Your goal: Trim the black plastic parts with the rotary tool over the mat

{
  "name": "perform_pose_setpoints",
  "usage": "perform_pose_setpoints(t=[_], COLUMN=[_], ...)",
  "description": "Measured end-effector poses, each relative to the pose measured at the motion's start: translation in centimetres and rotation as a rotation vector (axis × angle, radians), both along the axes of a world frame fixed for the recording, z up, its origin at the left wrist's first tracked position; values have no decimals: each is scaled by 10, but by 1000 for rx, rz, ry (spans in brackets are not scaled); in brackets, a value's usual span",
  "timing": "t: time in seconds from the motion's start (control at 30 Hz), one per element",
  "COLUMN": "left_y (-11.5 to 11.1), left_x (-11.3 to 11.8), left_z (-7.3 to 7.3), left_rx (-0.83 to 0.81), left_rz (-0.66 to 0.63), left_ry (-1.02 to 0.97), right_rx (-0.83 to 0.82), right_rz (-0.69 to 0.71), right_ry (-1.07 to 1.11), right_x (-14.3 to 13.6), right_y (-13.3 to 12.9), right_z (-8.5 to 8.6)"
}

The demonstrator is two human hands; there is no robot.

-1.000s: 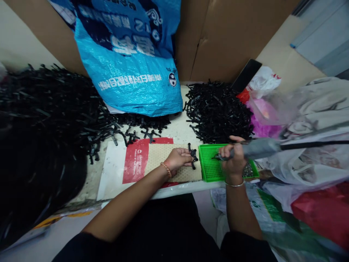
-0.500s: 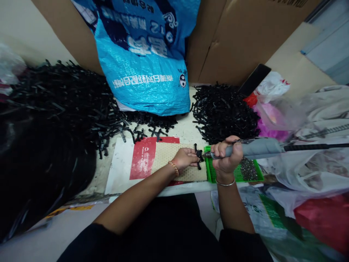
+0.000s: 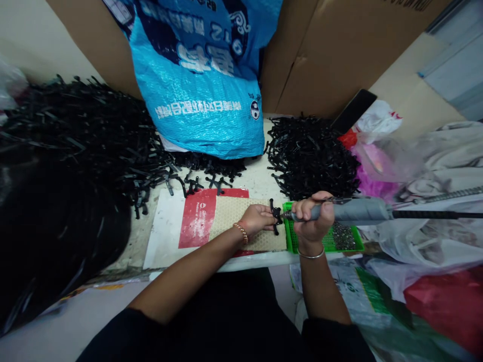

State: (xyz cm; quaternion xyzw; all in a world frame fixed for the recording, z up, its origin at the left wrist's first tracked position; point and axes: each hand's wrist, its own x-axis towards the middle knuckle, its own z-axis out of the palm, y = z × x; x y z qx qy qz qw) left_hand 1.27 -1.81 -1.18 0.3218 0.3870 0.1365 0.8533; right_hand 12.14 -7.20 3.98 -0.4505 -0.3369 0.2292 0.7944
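Observation:
My left hand [image 3: 257,219] pinches a small black plastic part [image 3: 276,213] over the right end of a honeycomb-patterned pad [image 3: 234,216]. Wrapped round a grey electric screwdriver [image 3: 358,209], my right hand [image 3: 315,218] holds the tool level, its tip pointing left and meeting the black part. Whether a screw sits at the tip is too small to tell. Under the right hand lies a green basket [image 3: 290,241] with small metal screws [image 3: 343,236] in its right side.
Black parts lie heaped at the left [image 3: 83,125] and behind the basket [image 3: 313,156]. A blue sack [image 3: 204,115] stands between them. A phone [image 3: 353,110] leans at the back right, near plastic bags [image 3: 377,166]. A big black bag [image 3: 64,226] fills the left.
The camera view has shifted slightly. Both hands, the black part and the screwdriver keep nearly the same places against each other.

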Motion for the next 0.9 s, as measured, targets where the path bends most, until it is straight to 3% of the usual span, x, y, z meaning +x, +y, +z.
perform_pose_setpoints(t=[0.9], left_y=[0], left_x=[0], left_z=[-3], left_rx=[12], left_rz=[-7], left_ry=[9], right_rx=[22], right_rz=[54], right_ry=[-47], right_x=[-2], right_y=[-1], right_z=[-6])
